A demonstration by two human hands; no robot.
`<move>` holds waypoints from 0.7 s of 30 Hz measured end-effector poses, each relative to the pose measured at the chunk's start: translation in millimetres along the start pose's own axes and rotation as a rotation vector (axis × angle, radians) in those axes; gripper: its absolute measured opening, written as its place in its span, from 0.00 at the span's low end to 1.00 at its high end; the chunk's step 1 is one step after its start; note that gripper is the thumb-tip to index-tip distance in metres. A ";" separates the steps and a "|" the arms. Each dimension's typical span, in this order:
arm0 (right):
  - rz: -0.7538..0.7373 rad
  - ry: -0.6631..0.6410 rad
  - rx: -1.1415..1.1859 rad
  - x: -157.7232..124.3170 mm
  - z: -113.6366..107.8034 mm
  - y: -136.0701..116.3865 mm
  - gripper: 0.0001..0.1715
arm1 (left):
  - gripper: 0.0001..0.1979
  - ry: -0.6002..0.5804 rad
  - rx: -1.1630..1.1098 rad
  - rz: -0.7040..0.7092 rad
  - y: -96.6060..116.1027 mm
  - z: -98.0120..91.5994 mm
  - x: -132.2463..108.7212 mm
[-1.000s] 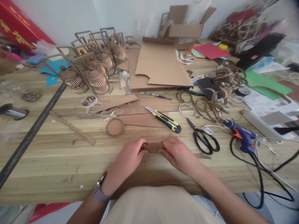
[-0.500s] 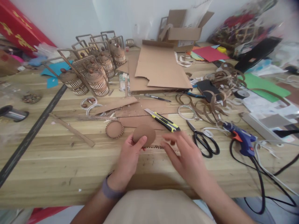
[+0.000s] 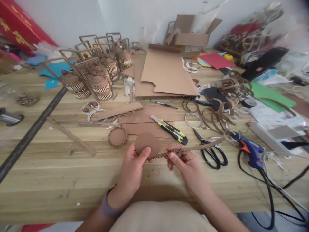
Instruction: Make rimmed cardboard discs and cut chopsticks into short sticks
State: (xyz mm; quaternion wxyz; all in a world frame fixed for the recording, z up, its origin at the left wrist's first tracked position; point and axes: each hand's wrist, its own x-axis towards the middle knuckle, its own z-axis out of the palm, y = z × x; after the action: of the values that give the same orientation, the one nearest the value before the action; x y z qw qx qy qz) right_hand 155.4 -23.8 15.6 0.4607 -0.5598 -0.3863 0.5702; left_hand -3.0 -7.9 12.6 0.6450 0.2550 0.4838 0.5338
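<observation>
My left hand (image 3: 135, 167) grips a round cardboard disc (image 3: 147, 144), thumb on its face and fingers beneath. A narrow corrugated cardboard strip (image 3: 200, 147) runs from under the disc's lower edge to the right. My right hand (image 3: 184, 162) pinches that strip between thumb and fingers, a short way from the disc; its free end reaches over the scissors (image 3: 212, 151). Beyond the disc lies a yellow and black utility knife (image 3: 170, 129), blade out. To the left sits a finished-looking shallow round cardboard piece (image 3: 117, 137) with a corrugated rim.
A blue glue gun (image 3: 251, 148) with cables lies at right, near curled cardboard strips (image 3: 224, 106). Several lantern-like cardboard models (image 3: 100, 85) with handles stand at back left. Large cardboard sheets (image 3: 169, 71) lie at the back, and a loose strip (image 3: 72, 137) at left.
My right hand has closed on the corrugated strip, whose free end now shows stretched out to the right. My left hand still holds the disc, with little movement.
</observation>
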 end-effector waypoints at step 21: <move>-0.017 0.026 -0.168 6.3 -6.2 -12.6 0.28 | 0.13 -0.168 0.177 0.041 -0.7 -11.7 0.4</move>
State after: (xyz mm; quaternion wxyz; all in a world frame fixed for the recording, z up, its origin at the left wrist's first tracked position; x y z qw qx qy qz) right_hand 163.1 -14.8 25.4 0.4221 -0.6003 -0.4316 0.5246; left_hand -13.3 -9.9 7.2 0.6473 0.3645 0.4679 0.4788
